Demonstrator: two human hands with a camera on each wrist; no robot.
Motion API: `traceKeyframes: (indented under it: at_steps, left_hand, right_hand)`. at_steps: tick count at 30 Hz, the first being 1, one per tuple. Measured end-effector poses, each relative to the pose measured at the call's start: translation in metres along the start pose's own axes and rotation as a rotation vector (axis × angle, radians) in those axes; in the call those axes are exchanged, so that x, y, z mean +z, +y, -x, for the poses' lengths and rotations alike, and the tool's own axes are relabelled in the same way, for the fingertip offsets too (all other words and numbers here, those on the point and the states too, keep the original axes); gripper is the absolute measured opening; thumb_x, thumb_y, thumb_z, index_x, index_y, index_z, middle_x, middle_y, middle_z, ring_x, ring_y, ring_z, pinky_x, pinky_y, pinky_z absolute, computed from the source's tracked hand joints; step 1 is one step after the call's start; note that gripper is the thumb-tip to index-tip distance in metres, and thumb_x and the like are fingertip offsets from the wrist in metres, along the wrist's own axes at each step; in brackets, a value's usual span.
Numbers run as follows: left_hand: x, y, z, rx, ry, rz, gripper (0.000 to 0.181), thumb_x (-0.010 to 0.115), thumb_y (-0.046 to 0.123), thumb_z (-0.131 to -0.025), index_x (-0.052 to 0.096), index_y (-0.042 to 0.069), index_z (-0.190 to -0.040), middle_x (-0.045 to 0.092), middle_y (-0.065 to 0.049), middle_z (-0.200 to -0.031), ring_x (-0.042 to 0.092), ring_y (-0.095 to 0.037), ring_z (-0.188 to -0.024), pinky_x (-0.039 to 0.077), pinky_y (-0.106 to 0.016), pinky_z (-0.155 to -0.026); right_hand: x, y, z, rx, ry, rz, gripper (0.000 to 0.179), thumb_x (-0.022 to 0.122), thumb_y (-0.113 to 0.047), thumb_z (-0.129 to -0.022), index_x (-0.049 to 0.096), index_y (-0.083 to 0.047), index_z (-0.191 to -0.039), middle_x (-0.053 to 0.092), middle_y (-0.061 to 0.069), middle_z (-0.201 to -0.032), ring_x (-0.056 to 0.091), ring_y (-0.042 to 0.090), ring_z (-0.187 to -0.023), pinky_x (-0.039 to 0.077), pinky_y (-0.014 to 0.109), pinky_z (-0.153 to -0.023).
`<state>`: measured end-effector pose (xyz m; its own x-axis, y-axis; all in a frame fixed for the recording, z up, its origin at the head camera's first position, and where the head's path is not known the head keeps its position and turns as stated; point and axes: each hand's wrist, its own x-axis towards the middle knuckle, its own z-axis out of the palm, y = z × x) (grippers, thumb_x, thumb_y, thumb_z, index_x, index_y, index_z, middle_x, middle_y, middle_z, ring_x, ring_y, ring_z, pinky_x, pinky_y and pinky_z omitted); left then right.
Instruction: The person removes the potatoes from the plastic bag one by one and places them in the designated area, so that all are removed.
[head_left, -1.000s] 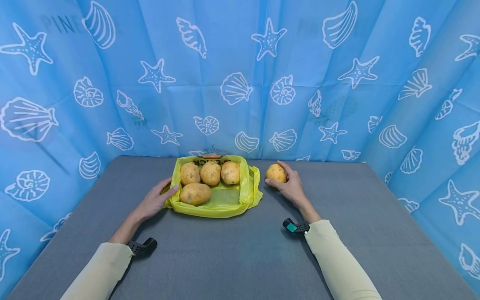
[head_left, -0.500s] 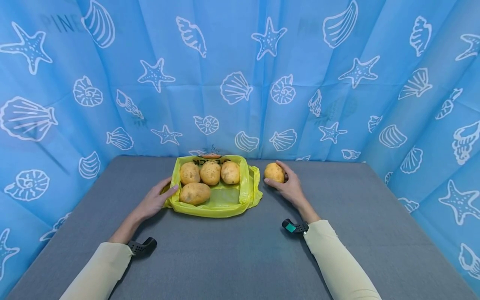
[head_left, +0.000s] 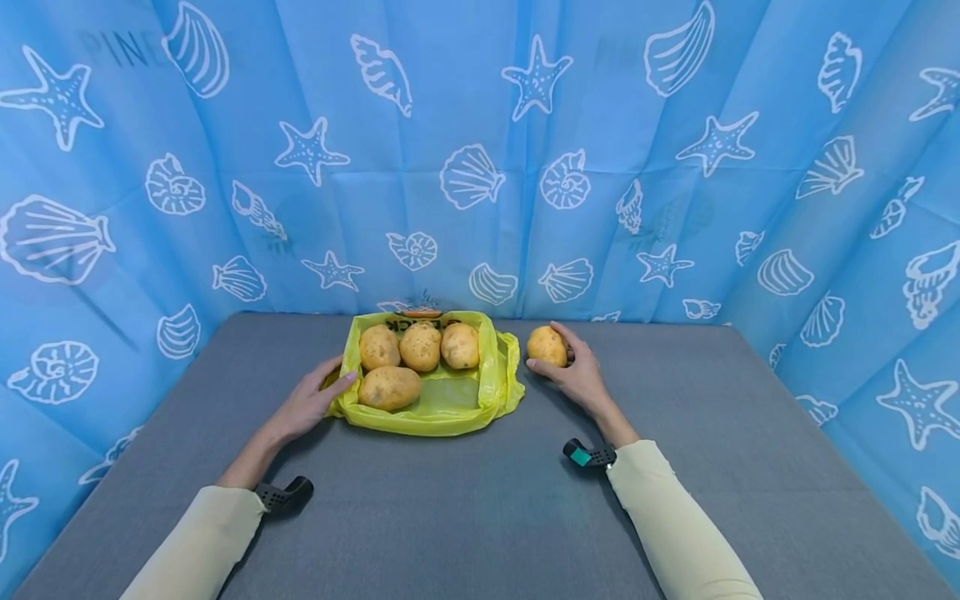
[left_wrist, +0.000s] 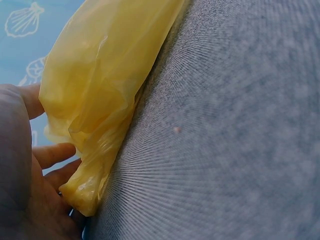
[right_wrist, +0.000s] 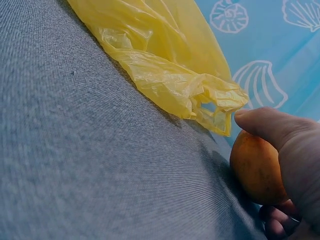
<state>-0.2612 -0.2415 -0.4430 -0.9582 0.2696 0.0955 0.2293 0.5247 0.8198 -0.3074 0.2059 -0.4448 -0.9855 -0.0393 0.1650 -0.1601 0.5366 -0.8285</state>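
Observation:
A yellow-green plastic bag lies opened out in a box-like shape, its rim turned back. Inside, three potatoes line the back, and a longer potato sits at the front left. My left hand touches the bag's left side with loosely extended fingers, its thumb at the rim; in the left wrist view the fingers reach against the bunched plastic. Right of the bag, my right hand grips another potato, thumb in front and fingers around the back. The right wrist view shows this potato close over the table.
Bag handles bunch up on the bag's right side, toward the held potato. The grey cloth-covered table ends at a blue curtain with white shells and starfish, which also closes in both sides.
My right hand has shifted slightly left with the potato, closer to the bag. The left hand and the bag have stayed put.

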Motion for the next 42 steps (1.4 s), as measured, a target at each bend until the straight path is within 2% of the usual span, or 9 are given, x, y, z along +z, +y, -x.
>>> traceKeyframes:
  at_steps: [10,20,22,27,31,35,39,42]
  left_hand:
    - [0.0,-0.001,0.0,0.004,0.0,0.006,0.066,0.047,0.036,-0.109,0.027,-0.004,-0.157,0.028,-0.033,-0.157,0.024,-0.05,-0.145,0.018,-0.068,-0.115]
    - [-0.001,-0.001,0.001,-0.007,-0.001,0.006,0.067,0.047,0.037,-0.108,0.026,-0.003,-0.158,0.027,-0.032,-0.158,0.022,-0.05,-0.146,0.018,-0.068,-0.115]
    - [0.0,-0.001,0.001,-0.01,-0.001,0.004,0.067,0.047,0.037,-0.109,0.026,-0.003,-0.158,0.027,-0.032,-0.158,0.022,-0.05,-0.146,0.018,-0.068,-0.115]
    - [0.0,-0.002,0.0,-0.01,-0.001,-0.001,0.067,0.047,0.037,-0.109,0.027,-0.003,-0.158,0.027,-0.032,-0.158,0.022,-0.05,-0.146,0.018,-0.068,-0.115]
    - [0.0,-0.002,-0.001,-0.012,-0.007,-0.008,0.067,0.047,0.038,-0.109,0.027,-0.003,-0.158,0.026,-0.032,-0.159,0.022,-0.05,-0.146,0.018,-0.069,-0.115]
    - [0.0,-0.001,-0.001,-0.015,-0.008,-0.011,0.068,0.047,0.039,-0.108,0.027,-0.003,-0.158,0.026,-0.032,-0.158,0.022,-0.05,-0.146,0.018,-0.069,-0.114]
    - [0.0,-0.002,0.0,-0.009,-0.004,-0.01,0.066,0.046,0.038,-0.109,0.028,-0.003,-0.158,0.027,-0.032,-0.158,0.022,-0.05,-0.146,0.018,-0.069,-0.115]
    - [0.0,-0.002,-0.001,-0.005,-0.006,-0.01,0.066,0.046,0.037,-0.109,0.027,-0.003,-0.158,0.027,-0.032,-0.158,0.022,-0.051,-0.146,0.018,-0.069,-0.114]
  right_hand:
    - [-0.004,-0.006,0.0,0.021,0.009,-0.02,0.083,0.08,-0.033,-0.089,0.037,-0.019,-0.158,0.039,0.021,-0.148,0.047,0.037,-0.119,0.046,0.05,-0.091]
    - [-0.01,-0.012,-0.001,0.008,0.042,-0.015,0.082,0.08,-0.035,-0.089,0.037,-0.021,-0.158,0.035,0.025,-0.154,0.04,0.043,-0.134,0.038,0.062,-0.105]
    - [-0.01,-0.014,-0.001,-0.01,0.043,0.001,0.082,0.08,-0.035,-0.09,0.037,-0.02,-0.158,0.035,0.025,-0.154,0.039,0.043,-0.134,0.031,0.062,-0.11]
    - [-0.011,-0.023,0.0,-0.068,0.068,0.058,0.083,0.081,-0.036,-0.088,0.039,-0.018,-0.157,0.039,0.024,-0.152,0.035,0.043,-0.135,0.026,0.062,-0.109]
    - [-0.012,-0.033,0.002,-0.097,0.093,0.09,0.083,0.082,-0.039,-0.086,0.042,-0.021,-0.156,0.037,0.021,-0.154,0.03,0.042,-0.139,0.031,0.065,-0.106]
    - [-0.011,-0.048,0.003,-0.117,0.09,0.065,0.081,0.082,-0.041,-0.086,0.044,-0.023,-0.155,0.034,0.02,-0.156,0.026,0.043,-0.139,0.031,0.068,-0.104]
    - [-0.007,-0.064,0.001,-0.175,0.067,0.044,0.077,0.082,-0.036,-0.087,0.046,-0.018,-0.154,0.04,0.019,-0.152,0.029,0.041,-0.138,0.029,0.067,-0.106]
    - [-0.002,-0.076,-0.002,-0.236,0.047,0.031,0.073,0.082,-0.031,-0.088,0.049,-0.015,-0.151,0.045,0.018,-0.149,0.037,0.039,-0.135,0.03,0.065,-0.106]
